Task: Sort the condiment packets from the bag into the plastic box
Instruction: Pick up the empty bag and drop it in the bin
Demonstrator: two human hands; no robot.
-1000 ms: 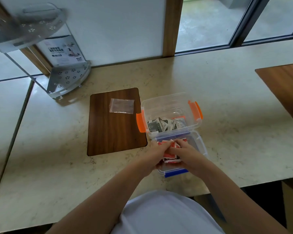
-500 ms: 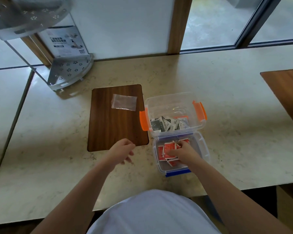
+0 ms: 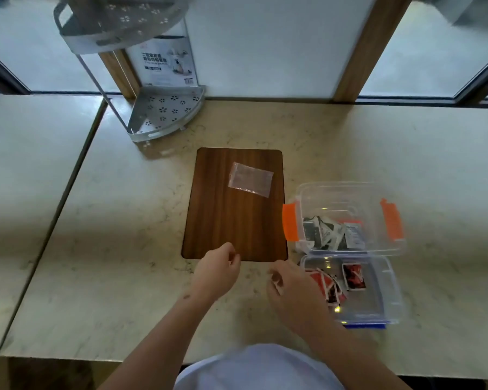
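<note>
A clear plastic box with orange latches (image 3: 389,190) holds several black-and-white condiment packets (image 3: 328,232). In front of it a second clear box with a blue latch (image 3: 389,291) holds several red packets (image 3: 352,275). A flat, clear plastic bag (image 3: 250,179) lies on the brown wooden board (image 3: 228,220). My left hand (image 3: 217,273) hovers at the board's near edge, fingers loosely curled and empty. My right hand (image 3: 289,288) is just left of the blue-latched box, fingers curled, nothing visible in it.
A grey two-tier corner rack (image 3: 164,114) stands at the back left of the marble counter (image 3: 96,277), against the window. A seam splits the counter on the left. The counter's front edge runs close to my body.
My right hand has come out of the blue-latched box and moved left. My left hand stays near the board's edge. The view has swung to the left.
</note>
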